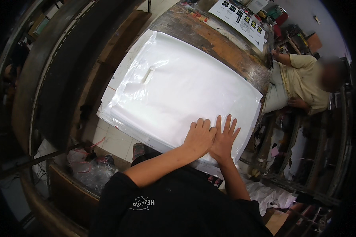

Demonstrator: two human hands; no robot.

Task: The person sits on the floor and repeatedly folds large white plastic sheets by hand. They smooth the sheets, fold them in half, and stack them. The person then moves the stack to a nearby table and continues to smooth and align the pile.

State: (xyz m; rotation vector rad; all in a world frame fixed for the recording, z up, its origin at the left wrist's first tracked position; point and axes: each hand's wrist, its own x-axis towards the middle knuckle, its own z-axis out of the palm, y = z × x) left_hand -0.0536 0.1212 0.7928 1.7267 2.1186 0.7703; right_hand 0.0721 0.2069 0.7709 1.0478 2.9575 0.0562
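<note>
A stack of large, glossy white plastic bags [178,91] lies on the worktable, with an oblong handle slot near its left end. Crinkled clear film shines along the left and near edges. My right hand [224,141] rests flat on the near right part of the stack, fingers spread. Beside it, touching its thumb side, my left hand [200,137] bears on the white surface with its fingers curled under. Whatever those fingers pinch, if anything, is hidden.
Beyond the stack, the paint-stained wooden table [221,49] carries a white printed sheet [239,23]. At the right sits another person [304,79] in a yellow shirt. Dark shelving [63,71] stands left; clear plastic wrapping [93,173] lies at lower left.
</note>
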